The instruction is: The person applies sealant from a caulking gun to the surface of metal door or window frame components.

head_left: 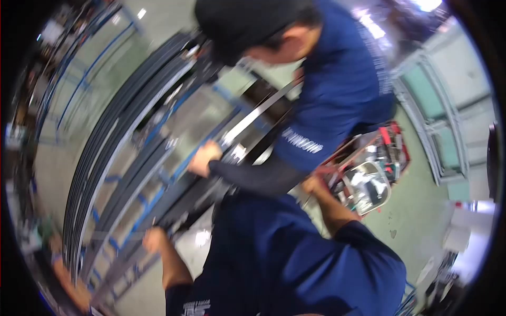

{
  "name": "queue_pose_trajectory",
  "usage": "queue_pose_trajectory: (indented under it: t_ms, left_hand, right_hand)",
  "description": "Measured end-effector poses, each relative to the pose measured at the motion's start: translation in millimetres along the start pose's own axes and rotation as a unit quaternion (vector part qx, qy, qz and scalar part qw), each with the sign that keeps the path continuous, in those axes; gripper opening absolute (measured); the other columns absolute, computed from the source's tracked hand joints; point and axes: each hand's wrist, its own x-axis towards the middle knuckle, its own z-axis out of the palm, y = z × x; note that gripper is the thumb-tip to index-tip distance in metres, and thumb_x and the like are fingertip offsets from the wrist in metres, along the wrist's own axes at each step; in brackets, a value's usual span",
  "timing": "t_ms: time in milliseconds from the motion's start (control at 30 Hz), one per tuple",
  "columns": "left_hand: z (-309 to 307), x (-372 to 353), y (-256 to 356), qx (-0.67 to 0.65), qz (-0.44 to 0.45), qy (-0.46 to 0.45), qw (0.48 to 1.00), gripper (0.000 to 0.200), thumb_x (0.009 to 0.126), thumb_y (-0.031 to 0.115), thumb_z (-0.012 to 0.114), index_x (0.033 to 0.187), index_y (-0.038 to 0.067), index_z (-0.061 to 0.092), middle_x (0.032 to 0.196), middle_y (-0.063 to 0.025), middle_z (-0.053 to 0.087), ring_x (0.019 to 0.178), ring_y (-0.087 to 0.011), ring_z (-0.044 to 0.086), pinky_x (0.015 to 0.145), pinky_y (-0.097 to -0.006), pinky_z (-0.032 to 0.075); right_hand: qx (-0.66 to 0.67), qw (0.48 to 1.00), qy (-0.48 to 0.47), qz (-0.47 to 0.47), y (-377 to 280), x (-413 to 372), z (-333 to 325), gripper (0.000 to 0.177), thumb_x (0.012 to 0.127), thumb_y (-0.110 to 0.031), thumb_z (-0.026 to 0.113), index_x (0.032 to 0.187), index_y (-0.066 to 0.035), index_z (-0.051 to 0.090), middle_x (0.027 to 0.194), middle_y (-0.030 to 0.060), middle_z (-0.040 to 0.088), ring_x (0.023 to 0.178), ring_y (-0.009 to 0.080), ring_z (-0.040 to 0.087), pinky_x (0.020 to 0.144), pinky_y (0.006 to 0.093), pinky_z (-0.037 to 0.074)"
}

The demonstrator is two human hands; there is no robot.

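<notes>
Down at the lower left of the head view, my left hand point(154, 240) is wrapped shut around the edge of the long dark frame point(184, 197). It runs diagonally up across the shot, so that's where the thing is, stretched between me and the other person. My guess is I'm gripping low so my end doesn't sag or slide. The co-worker's hand point(204, 157) is clamped on the same frame further up, which makes sense for something too long for one person.

My right hand point(314, 184) is out to the side near the red cart point(363, 181). It's too blurry for me to tell whether it's open or closed on anything.

Counts: two hands of mine, one co-worker hand in sight, one cart with tools piled in it. Bits of blue tape point(141, 201) sit along the frame, at least three, probably protecting the finish. Beside it there's a bundle of dark rails point(113, 131), several, but too smeared to count. At least two window frames point(432, 105) lean over on the right, above the green floor point(416, 210).
</notes>
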Motion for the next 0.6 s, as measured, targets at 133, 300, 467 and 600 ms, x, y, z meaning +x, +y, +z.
queue_pose_trajectory:
  t_ms: [133,300,467,600]
  left_hand:
    - [-33.3,-8.6,5.0,-0.104,-0.089,-0.023,0.990,0.035,0.087,0.033,0.057,0.100,0.002,0.068,0.119,-0.0119,0.060,0.114,-0.0351,0.050,0.093,-0.0473,0.043]
    - [-103.1,-17.4,10.1,-0.266,-0.140,-0.139,0.944,0.038,0.090,0.030,0.057,0.109,-0.002,0.067,0.135,-0.0102,0.051,0.133,-0.0378,0.032,0.108,-0.0527,0.033]
    - [-76.2,-18.2,12.0,-0.263,-0.167,-0.128,0.942,0.040,0.091,0.030,0.056,0.113,-0.002,0.066,0.136,-0.0090,0.051,0.133,-0.0361,0.032,0.109,-0.0513,0.032]
    - [-76.7,-17.0,10.8,-0.195,-0.107,-0.158,0.962,0.040,0.089,0.028,0.056,0.117,0.000,0.059,0.129,-0.0118,0.051,0.125,-0.0344,0.038,0.105,-0.0464,0.034]
  right_hand:
    - [0.497,0.866,-0.020,-0.038,-157.9,122.4,-23.2,0.026,0.089,-0.027,0.054,0.091,-0.006,0.070,0.081,0.0105,0.065,0.073,0.0271,0.061,0.067,0.0386,0.049]
    - [0.813,0.564,-0.088,-0.119,-323.5,245.7,-83.0,0.021,0.089,-0.024,0.056,0.093,-0.007,0.068,0.076,0.0067,0.062,0.067,0.0220,0.059,0.062,0.0349,0.047]
    - [0.748,0.663,0.008,0.035,-182.6,139.4,-48.3,0.017,0.090,-0.022,0.058,0.094,-0.008,0.067,0.071,0.0029,0.059,0.062,0.0169,0.056,0.057,0.0312,0.046]
    - [0.418,0.833,0.016,0.362,11.5,-39.4,22.5,0.013,0.090,-0.019,0.060,0.095,-0.009,0.066,0.067,-0.0002,0.057,0.057,0.0129,0.053,0.053,0.0282,0.044]
